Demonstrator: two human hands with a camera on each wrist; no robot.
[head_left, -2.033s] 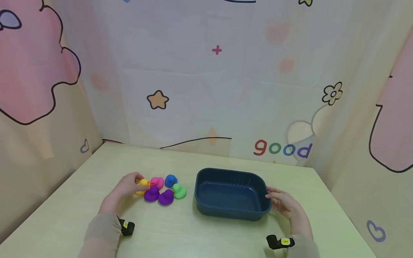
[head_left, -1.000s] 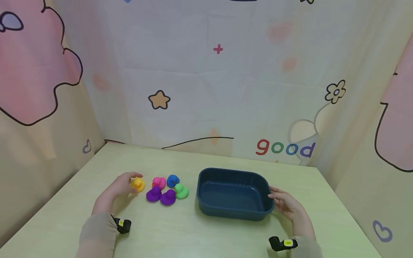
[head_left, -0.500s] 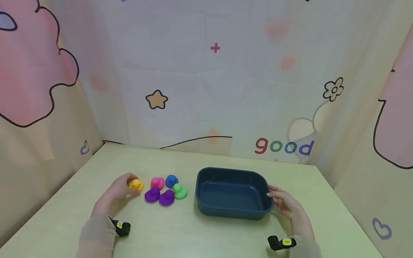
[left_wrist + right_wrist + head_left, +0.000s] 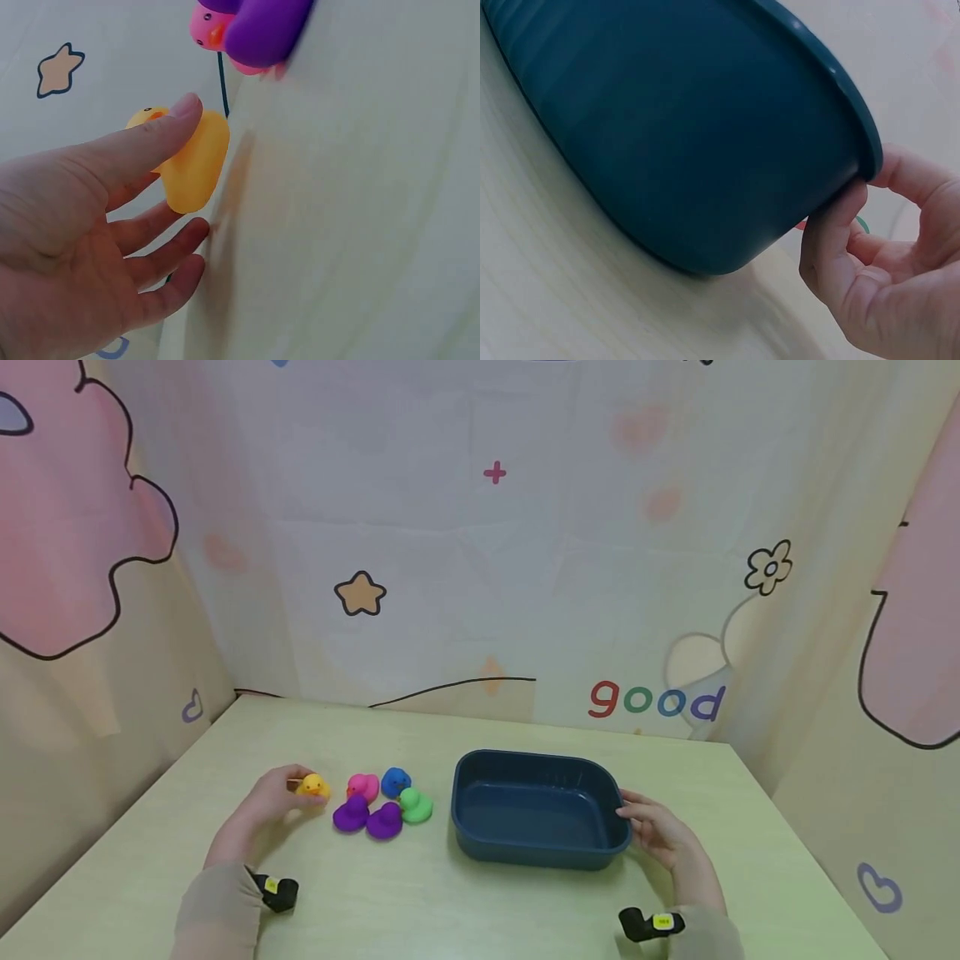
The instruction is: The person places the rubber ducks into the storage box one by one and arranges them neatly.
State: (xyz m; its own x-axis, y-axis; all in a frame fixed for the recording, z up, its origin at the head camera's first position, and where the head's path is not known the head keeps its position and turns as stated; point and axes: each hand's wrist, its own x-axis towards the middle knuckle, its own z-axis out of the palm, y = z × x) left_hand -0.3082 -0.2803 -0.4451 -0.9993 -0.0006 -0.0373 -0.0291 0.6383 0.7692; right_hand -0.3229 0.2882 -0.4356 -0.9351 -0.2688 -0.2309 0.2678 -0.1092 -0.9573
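Yellow duck [image 4: 313, 787] — clear of tub rim [image 4: 534, 845]

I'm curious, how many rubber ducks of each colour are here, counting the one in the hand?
Yellow rubber duck: 1
Pink rubber duck: 1
Blue rubber duck: 1
Green rubber duck: 1
Purple rubber ducks: 2
Total: 6
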